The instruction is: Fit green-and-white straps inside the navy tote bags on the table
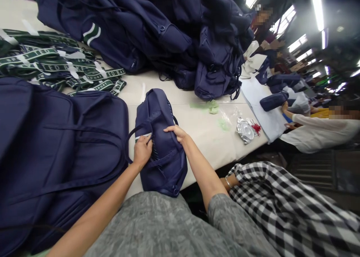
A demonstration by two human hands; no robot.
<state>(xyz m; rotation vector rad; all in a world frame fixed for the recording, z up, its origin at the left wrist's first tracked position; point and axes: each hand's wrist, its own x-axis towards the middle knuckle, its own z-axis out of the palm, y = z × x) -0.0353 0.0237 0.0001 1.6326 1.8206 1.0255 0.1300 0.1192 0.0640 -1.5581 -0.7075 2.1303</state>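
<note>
A navy blue duffel bag (165,148) lies on the table right in front of me, its near end by my body. My left hand (143,150) is closed at the bag's left side, fingers pinched by a strap and a white-and-green stripe; what exactly they pinch is hard to make out. On the right side, my right hand (177,132) grips the bag, thumb stretched over the top panel and the other fingers hidden along the far side. A carry handle loops out to the left of the bag.
More navy bags (56,144) lie at my left. Lettered green straps (56,63) are bundled behind them, and a heap of navy bags (157,28) fills the back. Silver foil (245,130) sits to the right. A person in a checked shirt (275,197) is close on my right.
</note>
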